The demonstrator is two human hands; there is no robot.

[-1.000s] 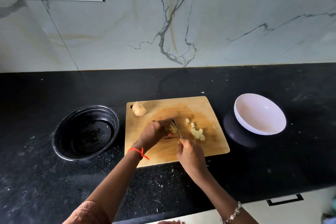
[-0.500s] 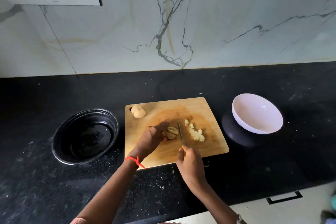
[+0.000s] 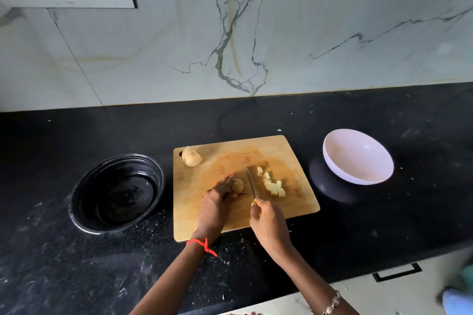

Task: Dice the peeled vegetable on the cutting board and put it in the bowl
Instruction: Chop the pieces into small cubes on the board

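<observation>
- soft, even daylight is cast over the scene; the marble wall (image 3: 281, 33) is brightly lit.
- the black counter (image 3: 51, 263) is rendered dark, with faint sheen.
- straight lines are bowed at the edges by wide-angle distortion.
- slight softness is seen throughout.

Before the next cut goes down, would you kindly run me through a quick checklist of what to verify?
1. Left hand steadies the potato piece: ok.
2. Right hand grips the knife: ok.
3. Fingertips clear of the blade: cannot tell.
4. Diced cubes sit right of the blade, out of its way: ok.
5. White bowl empty, ready beside the cutting board: ok.
6. Second potato piece waits at the board's far corner: ok.
</observation>
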